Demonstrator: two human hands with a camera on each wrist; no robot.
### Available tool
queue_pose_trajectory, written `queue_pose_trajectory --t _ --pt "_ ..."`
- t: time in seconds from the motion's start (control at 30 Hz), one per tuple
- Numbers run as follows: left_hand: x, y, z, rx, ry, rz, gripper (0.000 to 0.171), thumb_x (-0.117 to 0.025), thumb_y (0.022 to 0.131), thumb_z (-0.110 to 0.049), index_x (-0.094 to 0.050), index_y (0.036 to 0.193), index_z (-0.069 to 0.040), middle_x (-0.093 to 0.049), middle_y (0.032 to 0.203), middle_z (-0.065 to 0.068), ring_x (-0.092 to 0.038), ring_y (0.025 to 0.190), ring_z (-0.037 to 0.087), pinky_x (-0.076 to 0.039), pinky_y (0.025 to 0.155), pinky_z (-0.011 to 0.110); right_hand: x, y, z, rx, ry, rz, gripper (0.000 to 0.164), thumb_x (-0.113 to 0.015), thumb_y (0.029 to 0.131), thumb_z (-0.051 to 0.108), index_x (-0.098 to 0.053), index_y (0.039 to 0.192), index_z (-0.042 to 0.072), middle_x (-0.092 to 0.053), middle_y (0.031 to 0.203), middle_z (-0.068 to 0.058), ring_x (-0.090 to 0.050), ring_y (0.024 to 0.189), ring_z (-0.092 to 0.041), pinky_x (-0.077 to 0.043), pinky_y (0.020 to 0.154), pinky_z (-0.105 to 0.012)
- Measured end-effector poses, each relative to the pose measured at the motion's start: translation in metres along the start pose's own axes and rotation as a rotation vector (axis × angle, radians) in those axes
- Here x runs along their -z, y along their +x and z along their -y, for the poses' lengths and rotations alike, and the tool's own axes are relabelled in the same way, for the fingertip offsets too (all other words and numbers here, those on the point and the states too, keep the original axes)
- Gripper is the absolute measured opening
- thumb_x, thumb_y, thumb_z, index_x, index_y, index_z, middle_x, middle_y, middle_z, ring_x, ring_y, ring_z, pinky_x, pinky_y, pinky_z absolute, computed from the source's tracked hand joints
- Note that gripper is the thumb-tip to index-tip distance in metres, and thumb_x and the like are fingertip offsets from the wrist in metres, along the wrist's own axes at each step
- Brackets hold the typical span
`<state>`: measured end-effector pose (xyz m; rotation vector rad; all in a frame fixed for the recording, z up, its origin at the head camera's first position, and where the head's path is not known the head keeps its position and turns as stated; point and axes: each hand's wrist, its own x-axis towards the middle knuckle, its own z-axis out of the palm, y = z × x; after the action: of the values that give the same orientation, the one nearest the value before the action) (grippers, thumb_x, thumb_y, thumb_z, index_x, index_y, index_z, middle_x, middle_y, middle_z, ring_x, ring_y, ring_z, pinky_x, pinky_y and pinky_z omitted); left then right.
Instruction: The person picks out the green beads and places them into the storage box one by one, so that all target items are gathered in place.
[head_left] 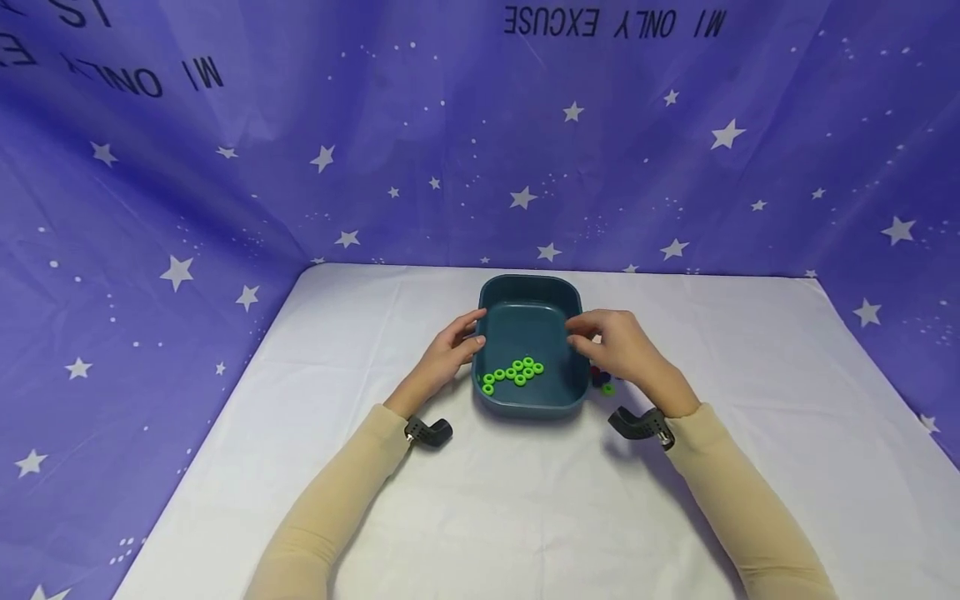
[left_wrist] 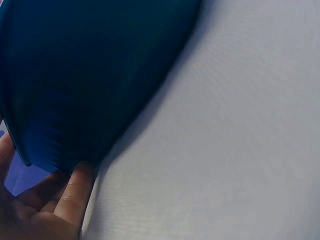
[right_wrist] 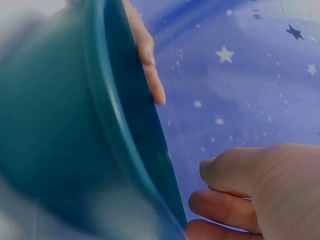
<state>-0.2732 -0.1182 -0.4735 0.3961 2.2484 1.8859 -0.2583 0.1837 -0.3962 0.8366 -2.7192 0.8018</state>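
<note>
A dark teal rectangular tub (head_left: pixel 531 410) with rounded corners stands on the table. Several small bright green rings (head_left: pixel 520 379) lie on its floor, mostly toward the near left. My left hand (head_left: pixel 448 348) is at the tub's left side, fingers and thumb along the rim; in the left wrist view its fingers (left_wrist: pixel 75 197) rest against the outer wall. Over the right rim hangs my right hand (head_left: pixel 617 343), thumb and fingers bent toward the tub's inside, with a gap and no object visible between them. In the right wrist view its fingertips (right_wrist: pixel 200 202) are close to the rim.
Beside the tub's right wall, partly under my right hand, lie a green ring (head_left: pixel 608 389) and dark red and blue pieces (head_left: pixel 602 377). A white cloth (head_left: pixel 480 508) covers the table. Purple star-patterned curtains (head_left: pixel 450 167) hang behind and at both sides.
</note>
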Motion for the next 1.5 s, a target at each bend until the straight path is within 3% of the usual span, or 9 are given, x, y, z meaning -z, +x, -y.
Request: queue_pose_trajectory --t 0.43,0.87,1.5 --pt "0.001 0.0 0.0 0.009 -0.006 0.005 0.055 -0.055 0.105 -0.021 -0.039 0.158 -0.022 -0.041 0.158 0.021 -0.05 0.14 0.038 -0.048 0.11 0.054 0.015 -0.037 -0.029 -0.099 -0.054 0.05 0.019 -0.071 0.09 0.007 -0.076 0.106 -0.002 -0.076 0.081 -0.004 -0.069 0.074 -0.018 -0.053 0.068 -0.032" --pt "0.001 0.001 0.002 -0.004 0.001 0.009 0.054 -0.054 0.106 -0.021 -0.039 0.158 -0.021 -0.043 0.157 0.022 -0.051 0.139 0.039 -0.049 0.109 0.054 0.013 -0.06 -0.042 -0.115 -0.048 0.095 0.017 -0.071 0.086 0.002 -0.077 0.101 0.001 -0.074 0.081 -0.003 -0.062 0.071 -0.011 -0.052 0.065 -0.027" --pt "0.0 0.002 0.002 -0.016 -0.029 -0.004 0.055 -0.055 0.105 -0.017 -0.039 0.158 -0.017 -0.042 0.157 0.024 -0.05 0.139 0.04 -0.05 0.109 0.054 -0.001 -0.065 -0.051 -0.156 0.013 0.165 0.016 -0.077 0.084 0.006 -0.076 0.099 0.0 -0.076 0.083 -0.003 -0.067 0.075 -0.011 -0.055 0.069 -0.026"
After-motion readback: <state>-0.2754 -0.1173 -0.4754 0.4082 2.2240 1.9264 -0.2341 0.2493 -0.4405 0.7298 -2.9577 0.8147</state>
